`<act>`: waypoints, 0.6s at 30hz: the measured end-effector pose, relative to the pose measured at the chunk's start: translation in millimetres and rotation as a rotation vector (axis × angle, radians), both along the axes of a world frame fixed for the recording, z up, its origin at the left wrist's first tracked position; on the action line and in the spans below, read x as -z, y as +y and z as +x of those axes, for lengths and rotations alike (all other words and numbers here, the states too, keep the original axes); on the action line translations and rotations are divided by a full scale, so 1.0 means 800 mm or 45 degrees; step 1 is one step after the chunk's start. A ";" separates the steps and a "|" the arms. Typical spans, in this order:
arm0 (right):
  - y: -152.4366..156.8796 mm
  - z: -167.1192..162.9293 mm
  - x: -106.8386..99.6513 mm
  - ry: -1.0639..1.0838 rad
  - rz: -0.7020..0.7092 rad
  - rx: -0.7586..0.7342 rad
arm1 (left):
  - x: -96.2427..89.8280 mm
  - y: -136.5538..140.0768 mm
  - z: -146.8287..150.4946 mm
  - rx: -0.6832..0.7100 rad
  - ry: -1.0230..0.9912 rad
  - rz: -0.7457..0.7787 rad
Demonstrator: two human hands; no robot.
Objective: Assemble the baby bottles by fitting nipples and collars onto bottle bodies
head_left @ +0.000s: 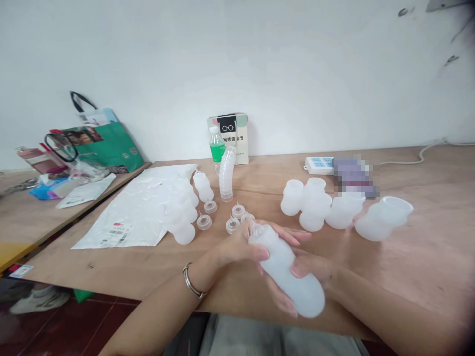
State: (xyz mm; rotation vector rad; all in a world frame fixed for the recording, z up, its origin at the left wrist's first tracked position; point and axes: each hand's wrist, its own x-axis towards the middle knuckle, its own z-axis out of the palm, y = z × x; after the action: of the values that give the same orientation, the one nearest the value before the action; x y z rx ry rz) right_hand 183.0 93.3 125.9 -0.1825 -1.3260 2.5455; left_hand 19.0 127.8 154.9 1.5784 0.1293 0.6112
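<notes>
A translucent white squeeze bottle lies tilted across both my hands, its clear nozzle cap end up toward the left. Around the neck and cap end wraps my left hand, with a bracelet on that wrist. My right hand grips the bottle's body, thumb on top and fingers underneath. Several clear ring-shaped caps with thin nozzles lie on the table just beyond my left hand. To the right stand several open-necked bottles without caps. Several more bottles are grouped at the left, one with a nozzle on top.
A stack of clear caps leans near a green-labelled water bottle and a paper bag. A white plastic mailer covers the table's left part. At the back right are a power strip and a blurred-out object.
</notes>
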 end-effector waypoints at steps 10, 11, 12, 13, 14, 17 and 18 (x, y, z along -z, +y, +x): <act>-0.010 -0.015 -0.006 -0.581 0.992 1.080 | -0.010 0.002 -0.004 -0.203 -0.040 0.007; -0.009 -0.014 -0.005 -0.620 1.036 1.114 | -0.008 0.003 -0.005 -0.217 -0.022 0.019; -0.009 -0.013 -0.004 -0.623 1.025 1.070 | -0.006 0.005 -0.005 -0.220 -0.002 0.027; -0.008 -0.012 -0.004 -0.595 0.967 0.981 | -0.003 0.006 -0.005 -0.211 0.017 0.028; -0.007 -0.009 -0.005 -0.551 0.878 0.865 | -0.001 0.007 -0.005 -0.192 0.034 0.020; -0.005 -0.003 -0.012 -0.431 0.608 0.498 | 0.002 0.007 -0.007 -0.140 0.082 -0.008; -0.004 -0.002 -0.014 -0.408 0.544 0.418 | 0.001 0.007 -0.007 -0.130 0.094 -0.009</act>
State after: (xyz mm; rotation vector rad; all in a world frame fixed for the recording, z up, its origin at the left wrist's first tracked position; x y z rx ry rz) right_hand 181.4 90.2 137.2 -0.6792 -1.7529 1.9676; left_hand 13.5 133.1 154.1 1.5952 0.2687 0.6314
